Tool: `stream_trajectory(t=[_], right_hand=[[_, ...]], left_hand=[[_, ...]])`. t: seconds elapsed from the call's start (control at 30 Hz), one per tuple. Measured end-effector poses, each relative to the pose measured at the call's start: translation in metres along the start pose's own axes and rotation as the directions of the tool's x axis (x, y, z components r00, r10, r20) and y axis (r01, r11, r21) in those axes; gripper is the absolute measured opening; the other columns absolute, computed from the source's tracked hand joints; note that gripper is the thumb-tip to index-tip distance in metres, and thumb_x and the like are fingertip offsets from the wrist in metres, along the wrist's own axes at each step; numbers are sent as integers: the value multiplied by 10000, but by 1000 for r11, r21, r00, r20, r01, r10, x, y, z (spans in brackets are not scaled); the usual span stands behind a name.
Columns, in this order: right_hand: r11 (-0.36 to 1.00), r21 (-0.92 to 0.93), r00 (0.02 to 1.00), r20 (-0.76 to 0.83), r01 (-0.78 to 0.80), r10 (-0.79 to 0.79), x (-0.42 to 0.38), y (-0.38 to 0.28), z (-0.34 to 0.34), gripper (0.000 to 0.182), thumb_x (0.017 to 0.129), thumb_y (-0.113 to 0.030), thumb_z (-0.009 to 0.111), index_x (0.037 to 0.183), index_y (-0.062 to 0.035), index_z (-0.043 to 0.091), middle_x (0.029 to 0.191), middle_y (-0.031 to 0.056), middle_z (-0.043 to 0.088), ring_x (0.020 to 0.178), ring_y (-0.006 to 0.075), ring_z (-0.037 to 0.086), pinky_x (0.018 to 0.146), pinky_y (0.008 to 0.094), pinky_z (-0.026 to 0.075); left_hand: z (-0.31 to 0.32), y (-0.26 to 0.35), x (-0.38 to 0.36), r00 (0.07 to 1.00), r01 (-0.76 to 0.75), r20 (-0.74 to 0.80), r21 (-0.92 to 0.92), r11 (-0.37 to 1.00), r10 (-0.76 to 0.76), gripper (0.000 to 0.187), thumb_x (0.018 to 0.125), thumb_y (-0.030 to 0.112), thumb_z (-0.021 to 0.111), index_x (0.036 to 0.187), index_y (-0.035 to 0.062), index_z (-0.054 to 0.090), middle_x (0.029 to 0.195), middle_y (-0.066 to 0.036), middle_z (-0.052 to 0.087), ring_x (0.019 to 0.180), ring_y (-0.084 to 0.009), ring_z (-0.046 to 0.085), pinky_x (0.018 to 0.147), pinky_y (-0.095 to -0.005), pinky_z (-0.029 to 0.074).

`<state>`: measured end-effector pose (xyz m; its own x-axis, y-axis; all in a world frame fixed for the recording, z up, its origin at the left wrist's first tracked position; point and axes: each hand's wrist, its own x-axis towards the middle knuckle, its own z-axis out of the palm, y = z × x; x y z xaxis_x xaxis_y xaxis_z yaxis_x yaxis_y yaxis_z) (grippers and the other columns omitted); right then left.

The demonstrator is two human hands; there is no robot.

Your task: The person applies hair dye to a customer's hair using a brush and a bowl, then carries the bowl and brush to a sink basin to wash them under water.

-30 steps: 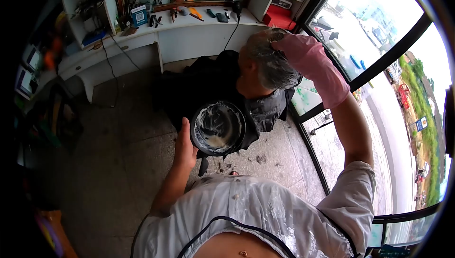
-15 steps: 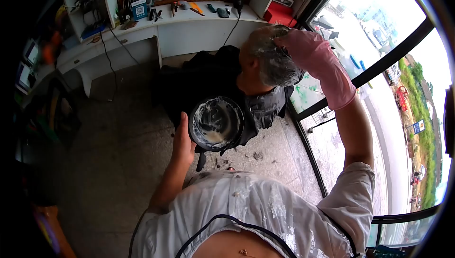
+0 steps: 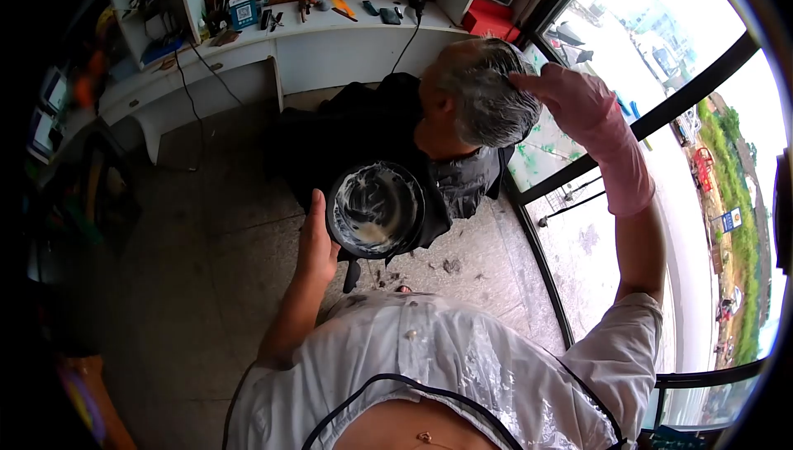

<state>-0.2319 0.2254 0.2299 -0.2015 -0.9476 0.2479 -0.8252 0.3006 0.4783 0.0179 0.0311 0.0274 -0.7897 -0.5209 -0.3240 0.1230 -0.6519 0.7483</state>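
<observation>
My left hand (image 3: pixel 317 239) grips a dark mixing bowl (image 3: pixel 334 239) from its left side, with the thumb up along the wall. White cream (image 3: pixel 376 202) smears the inside of the bowl and pools at its bottom. My right hand (image 3: pixel 574 103), in a pink rubber glove, is raised at the back of a seated person's head, its fingertips at the grey hair (image 3: pixel 496 95). The fingers are bent together; whatever may be between them is hidden. The hair looks wet and streaked with cream. A black cape (image 3: pixel 355 128) covers the seated person.
A white counter (image 3: pixel 347 57) with combs, clippers and other small tools runs along the wall under a mirror. A red box (image 3: pixel 489 22) stands at its right end. Glass panels with dark frames (image 3: pixel 541 260) border the right side. Cut hair (image 3: pixel 451 266) lies on the floor.
My right hand has moved right and slightly down, from the top of the head to its back edge. More of the hair shows now. The bowl has shifted slightly up and left.
</observation>
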Motion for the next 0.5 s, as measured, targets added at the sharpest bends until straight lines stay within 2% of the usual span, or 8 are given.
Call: stream_trajectory(t=[0.07, 0.1, 0.13, 0.2, 0.23, 0.37, 0.47, 0.5], right_hand=[[925, 374, 979, -152, -69, 134, 22, -2, 17, 276, 754, -34, 545, 987, -164, 614, 697, 75, 572, 644, 247, 576, 558, 328, 448], [899, 318, 949, 12, -302, 314, 32, -14, 13, 214, 780, -121, 548, 986, -132, 603, 739, 118, 599, 694, 285, 590, 599, 364, 459], [898, 319, 949, 12, -303, 316, 40, -20, 14, 214, 780, -121, 548, 986, -132, 603, 739, 118, 599, 694, 285, 590, 599, 364, 459], [866, 186, 880, 205, -465, 428, 59, -21, 24, 241, 799, -206, 477, 1000, -160, 601, 859, 123, 616, 838, 304, 588, 698, 389, 475], [841, 203, 859, 227, -502, 458, 66, -23, 31, 251, 787, -205, 472, 997, -164, 604, 872, 126, 617, 844, 303, 589, 711, 401, 469], [849, 266, 885, 233, -456, 403, 66, -30, 22, 252, 775, -182, 475, 986, -133, 603, 882, 132, 617, 847, 306, 590, 711, 394, 469], [865, 125, 850, 299, -485, 434, 51, -24, 15, 236, 777, -183, 476, 944, -86, 613, 885, 149, 615, 857, 309, 589, 717, 386, 467], [847, 72, 804, 368, -526, 467, 42, -14, 20, 227, 791, -200, 466, 888, -58, 615, 812, 152, 607, 796, 305, 591, 695, 384, 465]], left_hand=[[-1, 0, 2, 1000, -6, -28, -6, 1000, 6, 528, 859, 492, 424, 1093, 31, 530, 1066, -55, 576, 987, -133, 534, 866, -278, 418], [-1, 0, 3, 1000, -6, -27, -4, 1000, 6, 528, 859, 492, 424, 1093, 31, 530, 1066, -55, 576, 987, -133, 534, 866, -278, 418], [0, 0, 2, 999, -6, -38, -3, 1000, 6, 533, 858, 495, 424, 1096, 30, 529, 1067, -54, 576, 987, -134, 534, 867, -277, 417], [1, 1, 2, 999, -7, -50, -1, 1000, 7, 538, 856, 498, 423, 1099, 29, 528, 1068, -54, 576, 987, -135, 533, 868, -276, 415], [2, 1, 1, 999, -9, -34, -2, 1000, 9, 543, 855, 501, 424, 1100, 28, 528, 1069, -54, 576, 988, -135, 533, 869, -277, 414], [3, 0, 1, 999, -45, -11, 0, 999, 45, 545, 846, 523, 422, 1067, 35, 526, 1001, -54, 598, 920, -137, 574, 804, -270, 464], [2, 1, 0, 999, -32, 7, -7, 999, 32, 548, 849, 506, 431, 1091, 27, 537, 1061, -57, 580, 977, -142, 540, 865, -281, 419], [2, 0, 0, 999, -32, 7, -11, 999, 32, 548, 849, 506, 431, 1091, 27, 537, 1061, -57, 580, 977, -142, 540, 865, -281, 419]])
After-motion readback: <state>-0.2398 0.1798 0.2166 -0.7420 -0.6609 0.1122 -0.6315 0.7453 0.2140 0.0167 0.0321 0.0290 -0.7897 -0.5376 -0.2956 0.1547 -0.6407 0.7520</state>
